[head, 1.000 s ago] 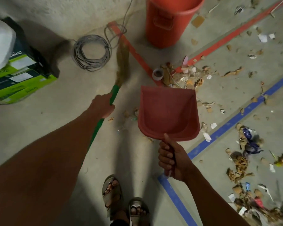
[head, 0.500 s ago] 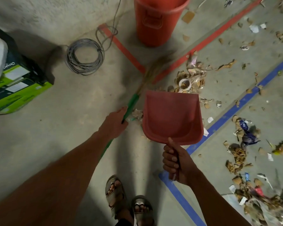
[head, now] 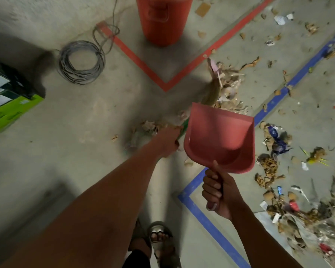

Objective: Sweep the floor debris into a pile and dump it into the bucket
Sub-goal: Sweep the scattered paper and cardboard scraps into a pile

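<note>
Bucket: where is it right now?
Head view, top centre: the bucket stands on the floor beyond the red tape corner, right of the cable coil.

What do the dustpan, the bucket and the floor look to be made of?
Dustpan: likely moulded plastic, matte pinkish red, one smooth piece with rounded walls. Bucket: probably plastic too, orange-red, with a moulded handle recess in its wall. Floor: seems bare concrete, grey, rough and blotchy, marked with red and blue lines.
</note>
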### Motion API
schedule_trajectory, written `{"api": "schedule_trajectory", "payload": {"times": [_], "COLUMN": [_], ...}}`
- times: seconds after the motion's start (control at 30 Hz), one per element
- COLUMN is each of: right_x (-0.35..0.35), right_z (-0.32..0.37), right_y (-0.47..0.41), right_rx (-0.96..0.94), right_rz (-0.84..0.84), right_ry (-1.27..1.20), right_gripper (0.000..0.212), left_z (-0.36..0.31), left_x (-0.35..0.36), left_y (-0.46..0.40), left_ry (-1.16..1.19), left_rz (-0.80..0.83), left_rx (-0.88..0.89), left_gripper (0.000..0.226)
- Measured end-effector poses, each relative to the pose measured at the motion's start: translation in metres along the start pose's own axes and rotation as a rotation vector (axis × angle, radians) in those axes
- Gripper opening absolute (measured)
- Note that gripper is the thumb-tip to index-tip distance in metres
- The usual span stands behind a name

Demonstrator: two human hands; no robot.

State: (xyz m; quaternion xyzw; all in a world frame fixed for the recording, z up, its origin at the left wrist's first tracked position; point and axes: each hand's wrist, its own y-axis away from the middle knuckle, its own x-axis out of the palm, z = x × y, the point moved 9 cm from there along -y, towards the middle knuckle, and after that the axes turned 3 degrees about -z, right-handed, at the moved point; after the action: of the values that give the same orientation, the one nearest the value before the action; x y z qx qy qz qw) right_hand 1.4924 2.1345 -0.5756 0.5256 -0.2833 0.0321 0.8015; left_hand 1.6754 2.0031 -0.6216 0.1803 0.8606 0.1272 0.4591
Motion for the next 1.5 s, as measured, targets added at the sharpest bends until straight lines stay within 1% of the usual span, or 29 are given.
{"api": "schedule_trajectory", "payload": {"times": [0.03, 0.07, 0.17, 0.23, 0.4, 0.5, 0.57, 0.63, 0.73, 0.77, 0.83, 1.03, 1.1, 1.2, 1.3, 1.37, 1.4, 1.5], "right_x": [-0.008, -0.014, -0.025, -0.026, -0.012, 0.001, 0.008, 0.012, 0.009, 0.007, -0.003, -0.044, -0.056, -0.073, -0.087, -0.09, -0.09, -0.086], "right_z": [0.001, 0.003, 0.005, 0.003, -0.005, -0.012, -0.021, -0.031, -0.047, -0.051, -0.058, -0.064, -0.06, -0.047, -0.037, -0.032, -0.032, -0.03], "right_y": [0.005, 0.011, 0.028, 0.038, 0.048, 0.051, 0.051, 0.052, 0.055, 0.056, 0.059, 0.076, 0.081, 0.093, 0.108, 0.117, 0.121, 0.133], "right_rx": [-0.008, -0.015, -0.004, 0.016, 0.0, 0.014, 0.025, 0.04, 0.068, 0.071, 0.068, 0.044, 0.026, 0.008, 0.0, -0.029, -0.042, -0.082], "right_rz": [-0.003, -0.008, -0.025, -0.03, 0.029, 0.063, 0.092, 0.11, 0.121, 0.131, 0.128, 0.028, 0.015, -0.015, -0.066, -0.085, -0.093, -0.099], "right_ry": [-0.003, -0.006, 0.026, 0.075, 0.044, 0.017, 0.025, 0.039, 0.054, 0.053, 0.046, 0.062, 0.067, 0.078, 0.107, 0.065, 0.029, -0.069], "right_gripper": [0.047, 0.047, 0.048, 0.05, 0.049, 0.047, 0.047, 0.047, 0.048, 0.047, 0.047, 0.049, 0.05, 0.051, 0.053, 0.053, 0.052, 0.049], "left_z": [0.0, 0.002, 0.006, 0.014, 0.057, 0.077, 0.089, 0.101, 0.111, 0.108, 0.09, 0.0, -0.029, -0.07, -0.095, -0.105, -0.107, -0.092], "left_x": [-0.002, -0.004, -0.014, -0.018, -0.019, -0.014, -0.005, 0.012, 0.047, 0.058, 0.078, 0.119, 0.119, 0.107, 0.098, 0.092, 0.088, 0.081], "left_y": [0.007, 0.016, 0.045, 0.069, 0.151, 0.205, 0.239, 0.268, 0.298, 0.302, 0.297, 0.225, 0.196, 0.155, 0.136, 0.141, 0.147, 0.169], "left_ry": [0.005, 0.004, 0.003, 0.019, 0.058, 0.141, 0.181, 0.183, 0.215, 0.213, 0.199, 0.211, 0.184, 0.129, 0.071, 0.036, 0.031, 0.02], "left_rz": [-0.019, -0.024, -0.086, -0.119, -0.232, -0.366, -0.404, -0.356, -0.216, -0.17, -0.115, -0.015, 0.018, 0.053, 0.051, 0.029, 0.016, -0.044], "left_rx": [0.004, -0.015, -0.041, -0.095, -0.417, -0.599, -0.736, -0.869, -1.016, -1.019, -0.953, -0.625, -0.511, -0.314, -0.179, -0.128, -0.131, -0.215], "left_gripper": [0.061, 0.066, 0.068, 0.07, 0.066, 0.053, 0.049, 0.049, 0.044, 0.041, 0.039, 0.047, 0.05, 0.06, 0.069, 0.075, 0.076, 0.075]}}
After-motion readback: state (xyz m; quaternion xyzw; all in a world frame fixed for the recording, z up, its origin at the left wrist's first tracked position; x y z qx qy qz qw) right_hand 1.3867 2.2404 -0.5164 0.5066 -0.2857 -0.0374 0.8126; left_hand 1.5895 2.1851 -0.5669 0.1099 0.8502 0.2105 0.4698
